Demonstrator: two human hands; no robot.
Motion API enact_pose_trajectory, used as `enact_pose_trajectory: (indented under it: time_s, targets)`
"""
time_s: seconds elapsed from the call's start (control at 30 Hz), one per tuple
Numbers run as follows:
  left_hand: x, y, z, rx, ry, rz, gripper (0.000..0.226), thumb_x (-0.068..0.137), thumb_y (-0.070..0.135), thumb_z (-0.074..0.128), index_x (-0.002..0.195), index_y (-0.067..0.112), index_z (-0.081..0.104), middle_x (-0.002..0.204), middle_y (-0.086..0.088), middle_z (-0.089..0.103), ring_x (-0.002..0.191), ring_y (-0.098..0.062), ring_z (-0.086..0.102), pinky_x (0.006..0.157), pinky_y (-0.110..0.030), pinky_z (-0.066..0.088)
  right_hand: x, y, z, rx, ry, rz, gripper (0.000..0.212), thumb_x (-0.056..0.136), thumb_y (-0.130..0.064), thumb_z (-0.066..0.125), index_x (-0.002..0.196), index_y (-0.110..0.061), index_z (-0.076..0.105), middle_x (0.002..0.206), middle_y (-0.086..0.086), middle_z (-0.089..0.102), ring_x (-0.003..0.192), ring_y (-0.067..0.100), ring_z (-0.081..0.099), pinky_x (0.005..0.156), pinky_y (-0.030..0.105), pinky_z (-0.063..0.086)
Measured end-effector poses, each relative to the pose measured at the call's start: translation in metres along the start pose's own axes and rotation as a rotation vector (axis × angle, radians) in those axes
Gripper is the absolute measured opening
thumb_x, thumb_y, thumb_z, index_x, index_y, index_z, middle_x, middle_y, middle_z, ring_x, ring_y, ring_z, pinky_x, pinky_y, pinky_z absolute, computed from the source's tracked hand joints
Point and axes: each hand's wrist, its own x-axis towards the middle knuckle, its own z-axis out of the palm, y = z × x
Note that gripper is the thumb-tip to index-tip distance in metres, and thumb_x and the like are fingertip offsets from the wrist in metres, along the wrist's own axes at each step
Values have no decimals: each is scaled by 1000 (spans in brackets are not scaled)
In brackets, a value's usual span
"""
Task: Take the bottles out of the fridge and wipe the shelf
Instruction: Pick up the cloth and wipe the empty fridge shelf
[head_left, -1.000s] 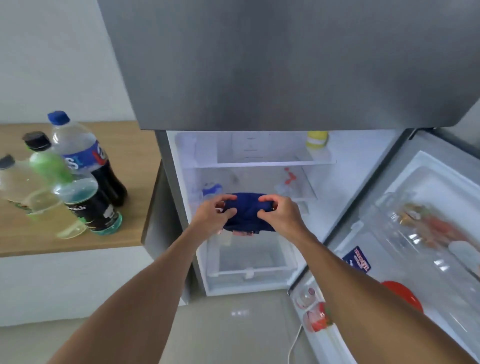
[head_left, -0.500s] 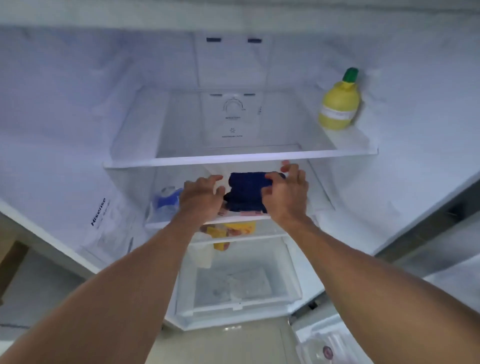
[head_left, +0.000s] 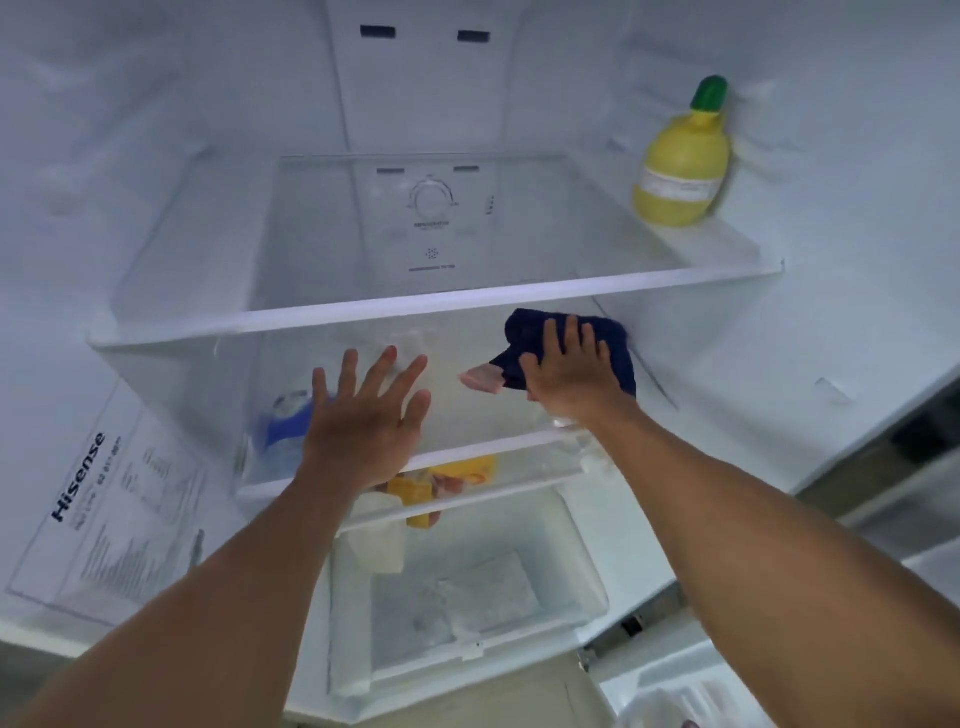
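Wiping middle shelf (head_left: 467, 364), right side.
Right hand (head_left: 569, 374) flat on cloth (head_left: 613, 358); left hand (head_left: 363, 415) spread, empty. Suggest overlapping passes, far edge to near.

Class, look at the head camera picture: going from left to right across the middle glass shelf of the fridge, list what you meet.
Blue-capped container → left hand, spread open → pinkish scrap → right hand pressing the dark blue cloth flat on the shelf.

Clear, glossy glass middle shelf (head_left: 467, 415) with white plastic trim, soft matt dark-blue cloth (head_left: 618, 358), smooth yellow lemon-shaped plastic bottle (head_left: 680, 171), glossy white plastic fridge wall (head_left: 156, 130).
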Motion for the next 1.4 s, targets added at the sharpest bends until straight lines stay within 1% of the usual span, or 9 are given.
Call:
enact_pose_trajectory:
  time_s: [0.2,0.27,0.37,0.6,0.8,1.03,1.23,1.33,1.4]
  targets:
    - [20,4,4,-32,-9,19,78,86,69,-16,161,48,-7,174,9,-6,160,-33,-5,125,-65,-1,-25,11,9,-89,-24,-185,72,95,-41,8,158,-7,14,169,14,0,154,38,2,123,55,12]
    - [18,6,5,-38,-4,26,77,88,69,-14,161,48,-5,174,8,-6,160,-33,-5,124,-65,-2,-23,18,0,24,-46,-86,86,86,-57,10,154,-5,25,167,14,12,152,37,12,120,55,20]
    - [14,2,5,-34,-12,25,71,92,66,-8,160,48,-7,174,8,-8,160,-33,-7,124,-65,-4,17,-21,-7,95,5,65,97,89,-74,21,159,-8,9,168,14,6,154,36,3,123,53,7]
    - [18,-6,1,-32,-35,31,71,90,66,-8,159,50,-7,174,9,-9,160,-31,-9,125,-63,-5,-9,-10,22,-30,111,-140,59,107,-35,17,160,-11,6,169,9,8,155,31,11,123,49,12]
    - [18,-8,2,-22,-23,56,71,90,67,-8,159,50,-9,173,9,-11,160,-31,-10,125,-62,-8,44,-11,4,9,189,65,64,105,-39,20,159,-5,9,168,14,11,153,36,12,123,52,10]
    - [27,-2,4,-52,-12,89,73,89,68,-9,159,50,-7,173,10,-11,160,-30,-10,125,-63,-6,0,25,11,-227,102,-270,62,105,-40,36,157,-11,21,170,7,4,154,34,9,121,54,14]
    - [29,-6,-3,-55,-4,88,71,93,67,-6,161,48,-3,174,10,-6,160,-31,-8,125,-62,-6,81,-5,-17,-8,230,-50,52,104,-30,29,152,-9,30,164,13,21,147,43,22,117,58,22]
    - [28,-2,5,-49,-6,74,68,98,65,-1,162,43,-2,174,9,-6,160,-31,-7,125,-61,-7,62,-36,0,-121,177,-296,46,103,-27,38,144,-8,45,165,11,20,145,42,26,115,59,26]
    - [31,-4,5,-41,-12,53,64,102,62,2,163,41,-3,174,9,-8,160,-30,-9,126,-60,-6,29,-24,11,-151,138,-412,52,105,-30,32,155,-18,31,169,1,11,153,32,13,121,52,15]
